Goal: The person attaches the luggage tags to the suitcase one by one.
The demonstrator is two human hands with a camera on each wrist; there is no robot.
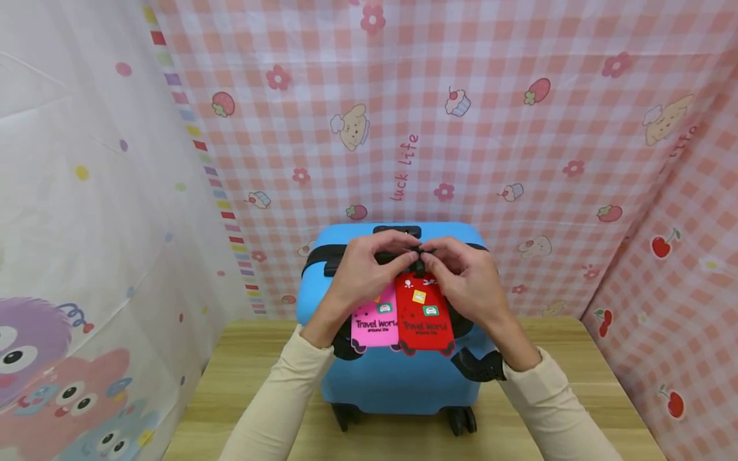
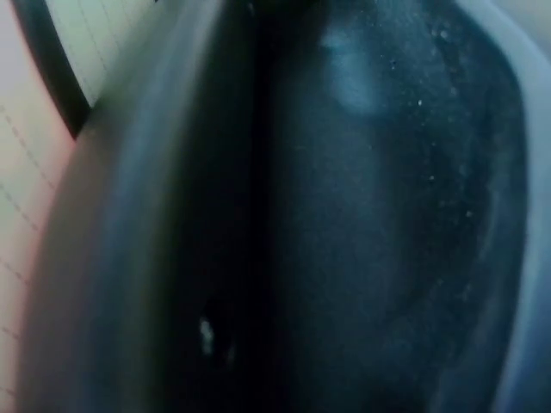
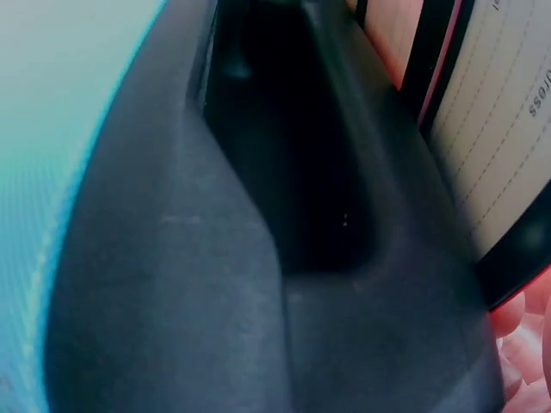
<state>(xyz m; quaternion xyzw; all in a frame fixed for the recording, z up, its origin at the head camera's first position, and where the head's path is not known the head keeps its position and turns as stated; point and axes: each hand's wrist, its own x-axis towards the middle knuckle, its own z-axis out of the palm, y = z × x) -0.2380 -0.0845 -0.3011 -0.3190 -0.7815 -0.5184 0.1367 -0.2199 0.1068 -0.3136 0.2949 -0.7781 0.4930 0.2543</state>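
Note:
A blue suitcase (image 1: 403,378) stands upright with two luggage tags in front of it, a pink tag (image 1: 375,326) and a red tag (image 1: 423,326), side by side. Above the red tag, my left hand (image 1: 369,269) and right hand (image 1: 473,282) meet fingertip to fingertip. Thumbs and fingers of both pinch the small black strap (image 1: 419,266) at the tag's top; its exact fastening is too small to tell. The right wrist view shows the black side handle (image 3: 172,284) close up, a lined address label (image 3: 508,129) and some fingers (image 3: 525,361). Blurred black plastic (image 2: 387,241) fills most of the left wrist view.
A black band (image 1: 325,253) crosses the suitcase's upper part, below a black top piece (image 1: 398,230). Its black wheels (image 1: 461,419) rest on a wooden table (image 1: 242,384). Patterned curtains (image 1: 461,147) enclose the back and both sides.

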